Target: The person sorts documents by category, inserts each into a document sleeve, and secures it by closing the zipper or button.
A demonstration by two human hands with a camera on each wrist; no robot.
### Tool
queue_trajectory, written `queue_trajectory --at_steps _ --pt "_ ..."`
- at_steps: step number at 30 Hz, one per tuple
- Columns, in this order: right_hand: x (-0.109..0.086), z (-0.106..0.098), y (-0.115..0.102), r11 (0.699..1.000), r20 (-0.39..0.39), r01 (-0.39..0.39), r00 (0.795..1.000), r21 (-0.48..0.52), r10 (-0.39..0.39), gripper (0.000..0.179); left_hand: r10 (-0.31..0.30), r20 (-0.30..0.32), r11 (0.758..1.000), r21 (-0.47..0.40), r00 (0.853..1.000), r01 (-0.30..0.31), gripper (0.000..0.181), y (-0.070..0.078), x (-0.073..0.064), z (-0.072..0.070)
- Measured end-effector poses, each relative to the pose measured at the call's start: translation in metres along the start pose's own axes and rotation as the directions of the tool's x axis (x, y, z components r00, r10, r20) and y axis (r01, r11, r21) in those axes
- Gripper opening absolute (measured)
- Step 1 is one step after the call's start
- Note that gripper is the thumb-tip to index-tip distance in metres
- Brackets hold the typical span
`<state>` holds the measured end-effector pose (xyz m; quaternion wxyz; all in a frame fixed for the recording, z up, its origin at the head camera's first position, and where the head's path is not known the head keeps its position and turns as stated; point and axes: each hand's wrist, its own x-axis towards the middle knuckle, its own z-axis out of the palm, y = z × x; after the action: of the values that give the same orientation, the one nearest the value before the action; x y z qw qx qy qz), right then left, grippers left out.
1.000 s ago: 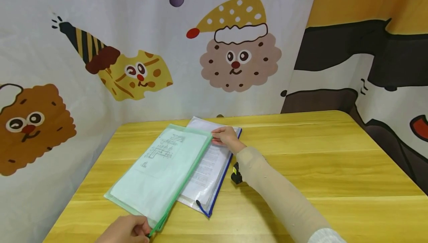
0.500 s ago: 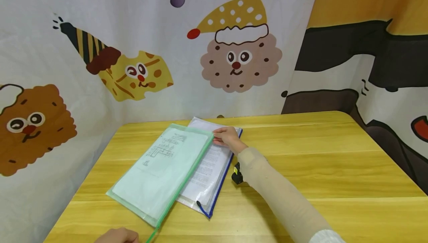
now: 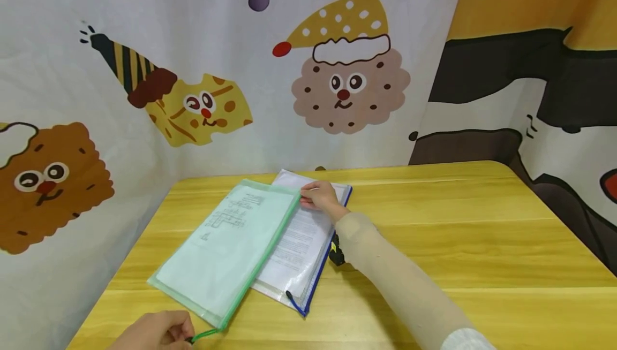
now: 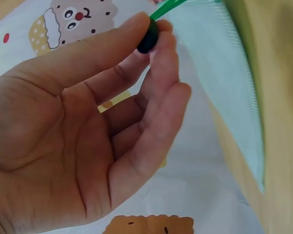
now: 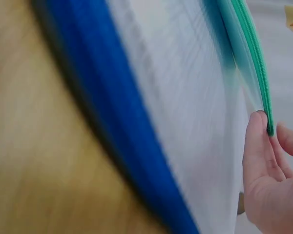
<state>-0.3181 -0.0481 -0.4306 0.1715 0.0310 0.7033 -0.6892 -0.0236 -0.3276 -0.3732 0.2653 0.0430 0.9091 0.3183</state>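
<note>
A pale green translucent zip folder [image 3: 217, 253] with a drawing sheet inside lies slanted, its right part over a clear zip folder [image 3: 294, 248] with a blue zipper edge. My left hand [image 3: 156, 331], at the near end, pinches the dark zipper pull [image 4: 148, 39] between thumb and fingertips. A green cord [image 3: 207, 333] joins that pull to the folder's near right corner. At the far right corner, my right hand [image 3: 320, 197] pinches the end of the green zipper [image 5: 261, 68] between thumb and fingers. Beneath that hand shows printed paper in the clear folder.
Both folders rest on a wooden table [image 3: 458, 232]. A blue cord with a dark pull [image 3: 295, 302] lies at the clear folder's near corner. A small black device [image 3: 336, 251] sits by the right wrist. A cartoon-print curtain [image 3: 212, 18] hangs behind.
My left hand first drew down from the folder's near corner, then came back up and left with the pull. The green folder has shifted slightly left. My right hand keeps its corner.
</note>
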Motion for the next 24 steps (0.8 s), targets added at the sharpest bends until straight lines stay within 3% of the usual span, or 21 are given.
queue_trajectory --at_steps 3,6,9,13,19,24 --pt "-0.001 0.009 -0.002 1.000 0.030 0.020 0.999 0.004 -0.021 0.028 -0.094 -0.095 0.991 0.082 0.991 0.101 0.006 0.011 0.001 -0.006" --pt "-0.002 0.018 -0.004 0.999 0.084 0.039 0.996 -0.004 -0.038 0.032 -0.200 -0.210 0.965 0.130 0.957 0.230 0.005 0.021 0.004 -0.012" --pt "-0.002 0.025 -0.005 0.999 0.144 0.048 0.989 -0.013 -0.045 0.036 -0.249 -0.293 0.946 0.132 0.923 0.297 0.004 0.025 0.006 -0.020" --pt "-0.002 0.033 -0.006 0.997 0.230 0.074 0.971 -0.010 -0.070 0.042 -0.224 -0.351 0.944 0.155 0.909 0.292 0.007 0.022 0.009 -0.031" --pt "-0.005 0.043 -0.008 0.997 0.366 0.081 0.927 0.010 -0.079 0.057 -0.182 -0.398 0.947 0.176 0.899 0.270 0.007 0.011 0.018 -0.045" --pt "-0.008 0.050 -0.013 0.999 0.424 0.042 0.905 -0.014 -0.032 0.066 -0.184 -0.367 0.955 0.152 0.912 0.254 0.010 0.006 0.029 -0.055"
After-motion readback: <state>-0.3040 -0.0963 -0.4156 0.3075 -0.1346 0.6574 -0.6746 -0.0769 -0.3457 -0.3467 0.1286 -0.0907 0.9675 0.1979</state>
